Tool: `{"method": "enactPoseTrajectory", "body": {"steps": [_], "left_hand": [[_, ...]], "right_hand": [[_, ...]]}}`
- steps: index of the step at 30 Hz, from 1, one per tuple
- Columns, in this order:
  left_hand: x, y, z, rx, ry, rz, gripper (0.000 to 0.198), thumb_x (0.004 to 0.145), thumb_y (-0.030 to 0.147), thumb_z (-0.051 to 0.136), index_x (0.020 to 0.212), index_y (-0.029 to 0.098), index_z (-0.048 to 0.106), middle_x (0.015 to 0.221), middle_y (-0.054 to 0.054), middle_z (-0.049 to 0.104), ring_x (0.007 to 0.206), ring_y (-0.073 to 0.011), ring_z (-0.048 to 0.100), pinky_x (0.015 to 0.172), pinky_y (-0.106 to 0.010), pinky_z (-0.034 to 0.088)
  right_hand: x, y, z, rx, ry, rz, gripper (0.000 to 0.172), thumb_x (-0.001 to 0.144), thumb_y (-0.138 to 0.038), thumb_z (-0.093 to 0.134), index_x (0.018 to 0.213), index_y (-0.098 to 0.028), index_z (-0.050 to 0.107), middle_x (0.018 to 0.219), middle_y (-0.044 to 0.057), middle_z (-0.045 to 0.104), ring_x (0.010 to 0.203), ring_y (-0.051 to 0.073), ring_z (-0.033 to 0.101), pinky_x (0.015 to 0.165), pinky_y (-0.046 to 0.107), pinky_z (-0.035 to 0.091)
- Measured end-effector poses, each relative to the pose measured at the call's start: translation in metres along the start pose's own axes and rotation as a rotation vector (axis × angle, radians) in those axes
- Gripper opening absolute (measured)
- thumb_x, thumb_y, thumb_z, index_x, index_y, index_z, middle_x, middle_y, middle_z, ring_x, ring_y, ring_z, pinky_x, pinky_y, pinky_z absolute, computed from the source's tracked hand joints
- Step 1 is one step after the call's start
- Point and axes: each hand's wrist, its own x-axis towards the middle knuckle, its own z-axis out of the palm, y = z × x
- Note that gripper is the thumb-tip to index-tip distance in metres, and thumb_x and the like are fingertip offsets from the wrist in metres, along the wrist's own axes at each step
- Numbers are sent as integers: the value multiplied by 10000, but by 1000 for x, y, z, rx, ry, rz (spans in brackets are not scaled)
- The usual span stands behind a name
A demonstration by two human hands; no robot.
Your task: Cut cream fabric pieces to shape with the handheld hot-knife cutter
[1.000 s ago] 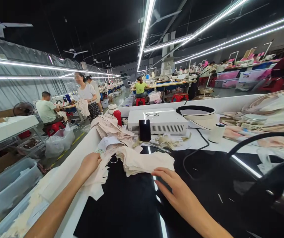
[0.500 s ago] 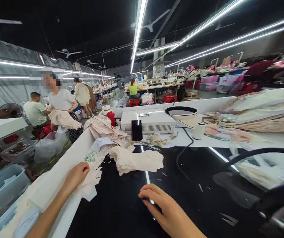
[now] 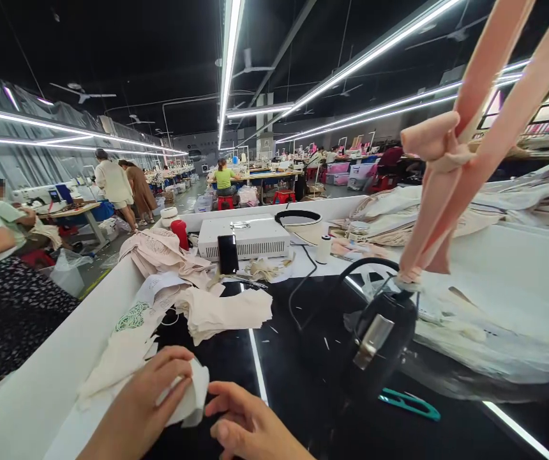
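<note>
My left hand [image 3: 162, 390] is closed around a small piece of cream fabric [image 3: 200, 386], with its fingers bent over the top. Just to the right, my right hand [image 3: 250, 418] has its fingers curved and apart, its fingertips close to the fabric's edge; whether they touch it I cannot tell. Beyond both hands lies a stack of cream fabric pieces [image 3: 226, 312] on the black tabletop [image 3: 298, 383]. More cream cloth [image 3: 112, 370] lies along the left border, beside a tangle of green cord [image 3: 132, 317].
At right, a black device with a metal plate [image 3: 374, 342] hangs below knotted pink straps [image 3: 432, 211]. A teal tool [image 3: 409, 404] lies near it. Behind stand a phone [image 3: 228, 254], a white vented box [image 3: 250, 236] and a thread spool [image 3: 323, 249]. A person [image 3: 1, 268] is at left.
The view has swung right, bringing in the pink straps and teal tool. My left hand now grips a cream fabric piece, and my right hand has come close beside it.
</note>
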Motion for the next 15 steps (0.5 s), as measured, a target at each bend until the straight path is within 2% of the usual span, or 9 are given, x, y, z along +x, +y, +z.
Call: {"method": "enactPoseTrajectory", "body": {"steps": [3,5,8,10,12,15], "left_hand": [[3,26,21,-117,-135,101,227,1005,330,524,979,305,748,1167,-54,712,1077,-220,696,958,-270,555],[5,30,35,-196,-154,116,205,995,331,550,990,309,753,1205,-57,704,1138,-236,676,1012,-297,536],[6,21,54,-370,-1,-58,196,952,424,624,1052,287,722,1327,-85,640,1233,-275,619,1040,-359,529],[7,13,64,-528,56,-216,389,897,552,676,1157,263,672,1327,-119,623,1235,-297,607,1000,-381,550],[9,9,72,-676,-35,-289,566,859,673,670,1207,228,634,1238,-135,655,1162,-297,633,966,-389,549],[10,12,77,-819,-216,-259,619,871,758,597,1114,190,640,1048,-102,692,990,-253,652,909,-361,520]], "right_hand": [[2,3,2,155,43,-44,701,682,-709,805,1134,-191,666,836,-9,608,681,88,553,564,177,449],[0,1,0,211,147,-55,591,723,-660,810,1025,-172,671,707,-49,546,557,51,457,495,163,366],[-7,-2,-6,229,246,-54,502,751,-611,818,904,-164,649,645,-63,523,501,36,408,463,164,308],[-13,-4,-9,235,267,-56,477,767,-597,813,881,-165,644,646,-61,530,504,34,421,466,159,310],[-18,-8,-10,251,276,-60,458,783,-586,807,883,-170,645,666,-57,537,517,34,432,469,154,322],[-22,-12,-8,256,257,-53,456,794,-590,796,910,-176,648,680,-53,542,520,37,433,462,153,331]]}}
